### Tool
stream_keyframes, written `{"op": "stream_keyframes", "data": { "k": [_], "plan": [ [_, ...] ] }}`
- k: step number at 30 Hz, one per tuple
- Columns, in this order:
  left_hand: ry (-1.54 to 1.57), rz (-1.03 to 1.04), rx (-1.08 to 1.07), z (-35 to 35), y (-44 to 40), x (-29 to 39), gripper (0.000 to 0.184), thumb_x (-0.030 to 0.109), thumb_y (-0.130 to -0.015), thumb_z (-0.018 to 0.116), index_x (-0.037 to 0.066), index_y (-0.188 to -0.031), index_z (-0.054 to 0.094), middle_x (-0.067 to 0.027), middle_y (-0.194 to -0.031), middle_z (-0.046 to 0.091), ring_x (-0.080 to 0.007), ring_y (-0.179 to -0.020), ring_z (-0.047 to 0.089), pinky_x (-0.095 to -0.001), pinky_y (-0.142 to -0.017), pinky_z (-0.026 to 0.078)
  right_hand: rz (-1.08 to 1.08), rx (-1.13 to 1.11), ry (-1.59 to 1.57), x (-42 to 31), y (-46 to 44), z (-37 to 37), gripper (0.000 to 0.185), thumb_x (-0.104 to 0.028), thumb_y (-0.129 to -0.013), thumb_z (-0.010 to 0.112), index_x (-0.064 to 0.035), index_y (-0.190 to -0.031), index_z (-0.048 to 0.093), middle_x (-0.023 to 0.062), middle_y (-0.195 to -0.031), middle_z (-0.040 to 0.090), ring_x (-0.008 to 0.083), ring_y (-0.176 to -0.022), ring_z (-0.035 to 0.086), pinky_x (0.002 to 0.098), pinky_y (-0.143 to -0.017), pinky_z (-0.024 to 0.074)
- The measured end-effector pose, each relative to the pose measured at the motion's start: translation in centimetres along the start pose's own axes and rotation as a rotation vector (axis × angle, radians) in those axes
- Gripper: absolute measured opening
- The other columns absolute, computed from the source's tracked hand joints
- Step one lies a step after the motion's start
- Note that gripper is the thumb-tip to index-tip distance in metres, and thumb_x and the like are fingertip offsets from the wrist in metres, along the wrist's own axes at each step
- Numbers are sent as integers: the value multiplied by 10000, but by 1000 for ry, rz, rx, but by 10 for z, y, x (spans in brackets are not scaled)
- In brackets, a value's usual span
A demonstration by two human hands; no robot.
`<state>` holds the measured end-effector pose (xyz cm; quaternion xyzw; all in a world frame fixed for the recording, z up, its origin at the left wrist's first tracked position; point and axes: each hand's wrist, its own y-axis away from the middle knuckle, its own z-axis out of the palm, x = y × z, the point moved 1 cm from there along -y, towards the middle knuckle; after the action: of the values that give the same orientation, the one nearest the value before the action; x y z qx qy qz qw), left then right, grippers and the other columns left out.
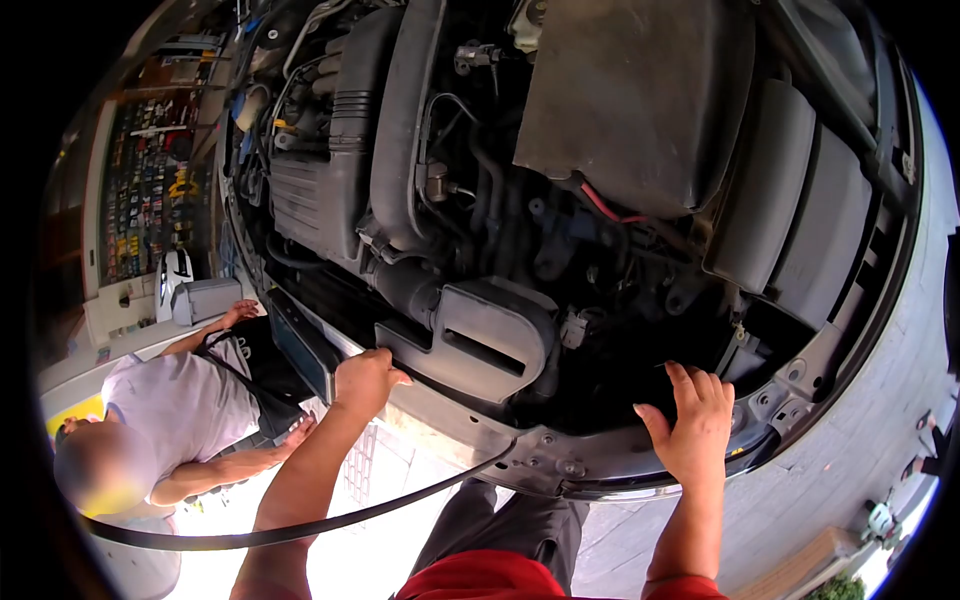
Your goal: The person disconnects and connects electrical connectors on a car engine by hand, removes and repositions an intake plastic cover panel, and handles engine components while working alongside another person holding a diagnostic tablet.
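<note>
Right grip at rim, dark gap beside

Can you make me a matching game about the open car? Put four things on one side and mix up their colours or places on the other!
Things:
1. Thin cable
2. Long bendy strip
3. Plastic part with a long slot
4. Right hand

Colours or places:
A. At the car's front edge, with the thumb spread apart from the fingers
B. Red, by the bottom of the big dark cover
C. Grey, higher up in the picture than both hands
D. Black, crossing the left arm

Right pairs: 1-B, 2-D, 3-C, 4-A
</note>
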<state>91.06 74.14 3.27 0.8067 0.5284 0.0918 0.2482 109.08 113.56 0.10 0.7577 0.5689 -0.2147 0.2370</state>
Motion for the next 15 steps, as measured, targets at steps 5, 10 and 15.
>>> {"op": "stream_keyframes", "data": {
  "k": [5, 10, 15],
  "plan": [
    [2, 6, -1, 2, 0, -2, 388, 369, -682, 793, 46, -682, 577, -140, -692, 630, -344, -676, 637, -428, -611, 496, 7, -2, -8, -1, 0, 0, 573, -342, -733, 759, -23, -1176, 586, 111, -1004, 620, 288, -870, 557, 396, -779, 392],
    [-10, -2, -15, 4, -1, -4, 399, 376, -679, 794, 40, -685, 577, -148, -709, 636, -351, -693, 638, -436, -622, 499, 24, -6, -13, -1, -1, -1, 567, -339, -725, 765, -22, -1164, 597, 112, -1000, 619, 286, -873, 560, 392, -783, 388],
    [21, -5, -41, 4, -2, -3, 383, 347, -682, 796, 34, -687, 575, -156, -722, 635, -359, -706, 633, -439, -628, 497, 38, -12, -25, 0, -1, -1, 576, -346, -723, 764, -15, -1165, 600, 109, -979, 614, 281, -874, 560, 389, -787, 383]
  ]
}}
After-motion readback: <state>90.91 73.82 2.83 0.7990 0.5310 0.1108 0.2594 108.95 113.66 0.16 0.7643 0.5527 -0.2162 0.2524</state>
